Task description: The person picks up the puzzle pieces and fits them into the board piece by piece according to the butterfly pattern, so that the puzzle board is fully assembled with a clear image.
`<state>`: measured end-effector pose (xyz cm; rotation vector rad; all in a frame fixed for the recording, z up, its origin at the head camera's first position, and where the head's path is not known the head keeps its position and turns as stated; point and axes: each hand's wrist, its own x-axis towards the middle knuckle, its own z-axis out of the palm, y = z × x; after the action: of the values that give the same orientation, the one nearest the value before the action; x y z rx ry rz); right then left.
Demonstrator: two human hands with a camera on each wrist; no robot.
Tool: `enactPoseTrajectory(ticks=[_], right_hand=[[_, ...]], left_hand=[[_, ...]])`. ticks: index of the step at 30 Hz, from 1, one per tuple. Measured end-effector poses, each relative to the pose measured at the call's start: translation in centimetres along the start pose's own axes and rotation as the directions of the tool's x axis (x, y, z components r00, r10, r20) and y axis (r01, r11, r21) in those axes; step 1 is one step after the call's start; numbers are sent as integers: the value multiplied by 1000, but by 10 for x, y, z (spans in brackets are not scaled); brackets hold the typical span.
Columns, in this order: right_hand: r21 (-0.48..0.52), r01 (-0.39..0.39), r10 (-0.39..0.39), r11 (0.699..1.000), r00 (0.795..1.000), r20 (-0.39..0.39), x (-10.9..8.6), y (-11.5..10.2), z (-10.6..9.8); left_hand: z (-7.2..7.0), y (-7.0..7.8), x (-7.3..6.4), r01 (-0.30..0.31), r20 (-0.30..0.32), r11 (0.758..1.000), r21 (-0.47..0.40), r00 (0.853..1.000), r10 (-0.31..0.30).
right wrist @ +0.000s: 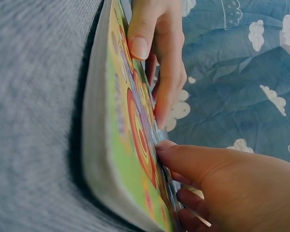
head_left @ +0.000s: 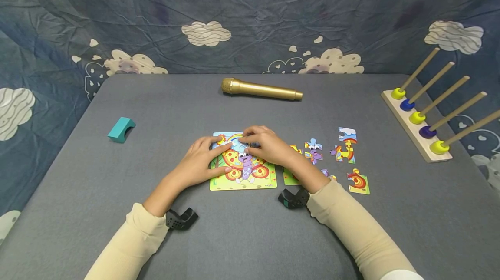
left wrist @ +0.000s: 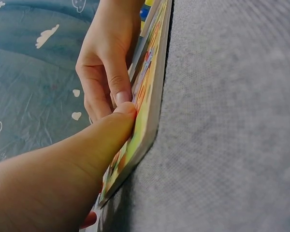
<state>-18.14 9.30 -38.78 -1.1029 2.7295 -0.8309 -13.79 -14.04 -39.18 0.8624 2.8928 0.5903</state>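
Observation:
A square butterfly puzzle (head_left: 255, 182) lies flat on the grey table, its picture showing a purple smiling butterfly with red and yellow wings. My left hand (head_left: 199, 160) rests over its left side, fingers spread and thumb pointing inward across the picture. At the upper right part of the puzzle, my right hand (head_left: 267, 144) touches the surface with thumb and bent fingertips. Both wrist views show the thumbs against the board face, with the left thumb (left wrist: 121, 113) close to the right hand. The area under the right palm is hidden.
Several loose puzzle pieces lie right of the board, including a purple character piece (head_left: 314, 151) and a rainbow piece (head_left: 358, 182); my right forearm covers some. A gold microphone (head_left: 261, 89) lies behind, a teal arch block (head_left: 121, 130) at left, a wooden peg stand (head_left: 416, 130) at right.

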Motion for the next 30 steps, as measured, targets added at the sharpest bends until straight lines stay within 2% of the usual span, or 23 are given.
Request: enactPoseTrajectory(ticks=[4, 13, 19, 22, 26, 30], right_hand=[[-19, 2, -2, 1000, 1000, 7, -1, -2, 0], [-55, -51, 53, 997, 998, 39, -2, -4, 0], [80, -81, 76, 994, 995, 67, -5, -9, -18], [133, -74, 72, 988, 997, 26, -12, -12, -35], [141, -46, 59, 989, 994, -92, -31, -11, -62], [121, -46, 76, 992, 965, -253, -58, -1, -85]], left_hand=[[0, 0, 0, 15, 9, 1000, 5, 1000, -15], [1, -1, 0, 47, 27, 999, 25, 999, -47], [1, -1, 0, 51, 31, 998, 24, 998, -51], [1, -2, 1, 53, 29, 998, 21, 998, -53], [1, -2, 0, 49, 20, 999, 17, 999, -49], [1, -1, 0, 42, 21, 999, 19, 999, -42]])
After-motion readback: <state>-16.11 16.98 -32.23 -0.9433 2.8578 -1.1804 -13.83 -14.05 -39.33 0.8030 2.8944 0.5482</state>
